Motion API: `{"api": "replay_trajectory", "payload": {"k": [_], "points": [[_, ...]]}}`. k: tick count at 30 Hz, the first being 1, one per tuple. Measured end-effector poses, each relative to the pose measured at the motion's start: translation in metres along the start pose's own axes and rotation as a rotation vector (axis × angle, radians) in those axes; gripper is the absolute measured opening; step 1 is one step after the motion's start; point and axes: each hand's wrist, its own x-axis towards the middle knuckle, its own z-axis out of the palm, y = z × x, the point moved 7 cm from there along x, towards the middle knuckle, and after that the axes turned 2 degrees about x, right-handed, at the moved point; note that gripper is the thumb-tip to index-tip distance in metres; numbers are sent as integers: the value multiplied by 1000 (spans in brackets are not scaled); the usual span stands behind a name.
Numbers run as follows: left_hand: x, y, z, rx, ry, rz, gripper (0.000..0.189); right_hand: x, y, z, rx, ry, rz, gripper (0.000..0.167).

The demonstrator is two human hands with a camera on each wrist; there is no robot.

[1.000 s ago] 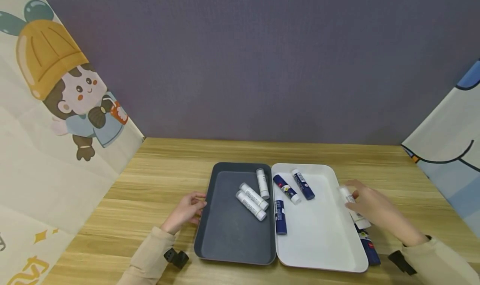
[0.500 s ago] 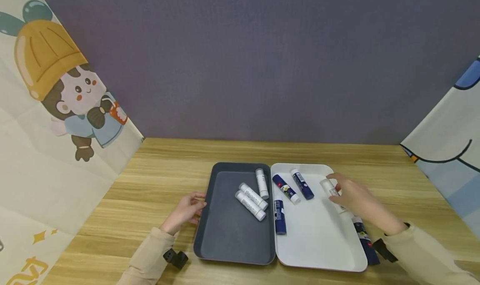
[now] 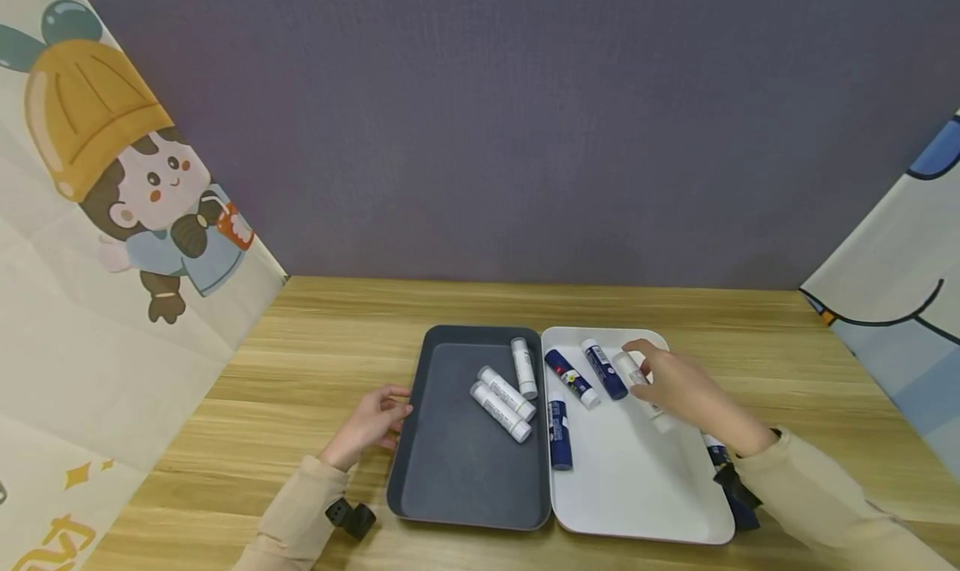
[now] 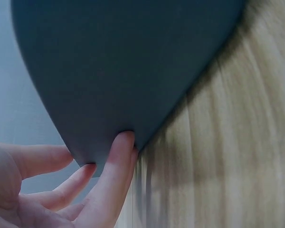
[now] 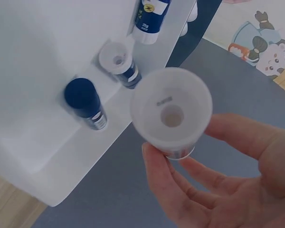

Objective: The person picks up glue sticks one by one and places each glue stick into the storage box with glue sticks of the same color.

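Note:
My right hand pinches a white glue stick between thumb and fingers, tilted over the white tray. Its hollow round end faces the camera in the right wrist view. My left hand has its fingertips on the outer left wall of the dark grey tray; in the left wrist view the fingers lie against that wall, nearly straight. Three white glue sticks, one of them lowest, lie in the grey tray. Three dark blue glue sticks, one nearest the front, lie in the white tray.
Both trays stand side by side on the wooden table. Another blue glue stick lies on the table outside the white tray's right edge, partly hidden by my right wrist. A grey panel rises behind, with printed cloth at the sides.
My right hand has carried the white glue stick leftward from the white tray's right edge to over its inside, near the blue ones. The left hand stays at the grey tray.

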Motion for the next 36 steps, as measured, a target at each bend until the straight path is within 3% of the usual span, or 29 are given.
{"api": "replay_trajectory", "payload": {"k": [16,36], "points": [[-1,0,0,-4,-6,18,34,16,-34,8,-28,17,-88,51],[1,-2,-1,-5,-1,20,34,40,-79,30,-53,-47,-145,49]]}}
